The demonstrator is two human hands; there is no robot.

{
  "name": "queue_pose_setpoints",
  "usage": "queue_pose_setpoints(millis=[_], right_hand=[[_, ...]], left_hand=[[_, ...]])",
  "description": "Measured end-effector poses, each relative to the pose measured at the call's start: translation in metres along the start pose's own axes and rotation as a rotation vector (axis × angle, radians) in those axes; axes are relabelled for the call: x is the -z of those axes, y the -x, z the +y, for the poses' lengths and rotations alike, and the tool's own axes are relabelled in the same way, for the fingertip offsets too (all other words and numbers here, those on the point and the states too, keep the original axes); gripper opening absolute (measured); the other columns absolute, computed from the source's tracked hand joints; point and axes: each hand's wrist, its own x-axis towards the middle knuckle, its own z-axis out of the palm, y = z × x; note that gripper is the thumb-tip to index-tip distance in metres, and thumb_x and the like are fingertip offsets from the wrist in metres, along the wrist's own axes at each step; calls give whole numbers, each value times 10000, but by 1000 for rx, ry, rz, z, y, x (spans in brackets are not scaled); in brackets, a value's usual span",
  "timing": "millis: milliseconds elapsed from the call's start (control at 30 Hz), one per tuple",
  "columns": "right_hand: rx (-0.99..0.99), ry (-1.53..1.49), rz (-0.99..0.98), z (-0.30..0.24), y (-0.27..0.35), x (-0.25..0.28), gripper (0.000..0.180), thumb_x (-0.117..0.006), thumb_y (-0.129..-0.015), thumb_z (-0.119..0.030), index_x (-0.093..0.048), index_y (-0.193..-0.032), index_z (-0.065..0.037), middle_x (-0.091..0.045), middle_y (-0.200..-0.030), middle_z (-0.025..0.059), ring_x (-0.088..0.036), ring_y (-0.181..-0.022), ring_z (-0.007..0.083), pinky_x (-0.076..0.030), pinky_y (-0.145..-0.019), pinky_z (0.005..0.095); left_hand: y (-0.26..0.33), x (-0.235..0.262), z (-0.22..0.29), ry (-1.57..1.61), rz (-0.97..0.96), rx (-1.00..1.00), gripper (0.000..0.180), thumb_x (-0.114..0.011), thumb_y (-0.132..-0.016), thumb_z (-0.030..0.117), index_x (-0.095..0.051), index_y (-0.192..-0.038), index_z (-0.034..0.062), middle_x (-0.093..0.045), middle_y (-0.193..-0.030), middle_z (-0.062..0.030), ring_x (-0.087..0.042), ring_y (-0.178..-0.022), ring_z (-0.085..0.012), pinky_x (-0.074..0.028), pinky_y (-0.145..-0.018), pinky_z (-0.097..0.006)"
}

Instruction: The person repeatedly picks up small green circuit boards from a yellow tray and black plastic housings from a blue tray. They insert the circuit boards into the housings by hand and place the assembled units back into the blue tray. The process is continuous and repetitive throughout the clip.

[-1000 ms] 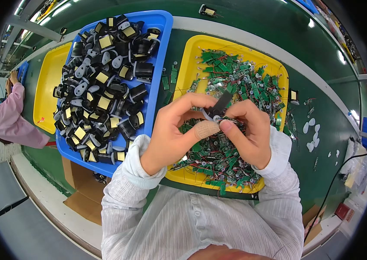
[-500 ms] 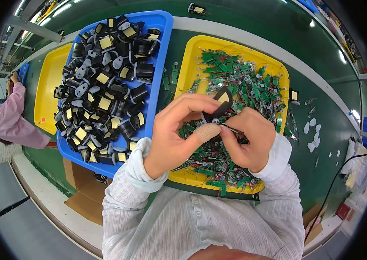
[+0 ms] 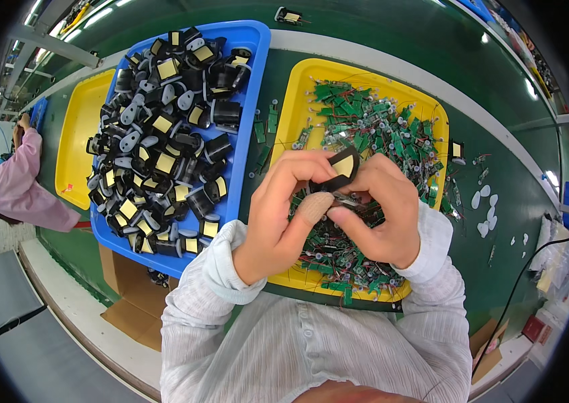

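Observation:
Between both hands, over the right-hand yellow tray, is a black plastic housing [image 3: 353, 176] with a pale yellow pad on its face. My left hand [image 3: 276, 213] closes on its left side, fingers on top and a tan-wrapped thumb below. Fingers bent, my right hand [image 3: 392, 213] pinches at the housing's right and lower side, where a small dark, shiny part [image 3: 348, 200] shows; its kind is hard to make out. Under the hands, small green circuit boards [image 3: 358, 114] with thin wires are heaped in the yellow tray [image 3: 298, 87].
A blue tray [image 3: 262, 40] piled with similar black housings [image 3: 163, 161] stands at left. Beyond it lies another yellow tray [image 3: 69, 134]. A co-worker in pink [image 3: 22, 174] sits far left. White oval pieces [image 3: 484, 211] and loose boards lie on the green table [image 3: 519, 168] at right.
The black housing has tilted so its yellow pad faces up more fully. My right-hand fingers have shifted up and spread around its right side. The view has moved slightly.

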Motion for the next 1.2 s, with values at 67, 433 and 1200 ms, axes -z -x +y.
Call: queue_pose_setpoints(millis=[67, 433, 1200], right_hand=[[87, 35, 7, 5, 0, -1, 159, -674, -668, -12, -597, -806, -26, -555, -681, 80, -519, -592, 192, -404, -507, 257], [-244, -173, 38, 5, 8, -3, 77, -636, -766, -39, -589, -821, -13, -576, -641, 50, -482, -470, 92, -373, -438, 218], [-317, -432, -21, 2, 6, 2, 134, -580, -783, 20, -599, -915, 18, -567, -815, 107, -605, -697, 178, -505, -595, 260]], left_hand=[[1, 0, 0, 13, 3, 3, 185, -521, -835, 10, -486, -1014, -22, -493, -1066, -140, -504, -1029, -218, -415, -858, -309], [-7, 4, 3, 399, -73, 317, 214, -501, -880, 58, -462, -1076, -17, -466, -1095, -92, -463, -1052, -158, -369, -917, -296], [-7, 10, -1, 120, 31, 149, 456, -716, -722, 69, -452, -1090, 22, -554, -998, -70, -536, -917, -141, -417, -802, -267]])
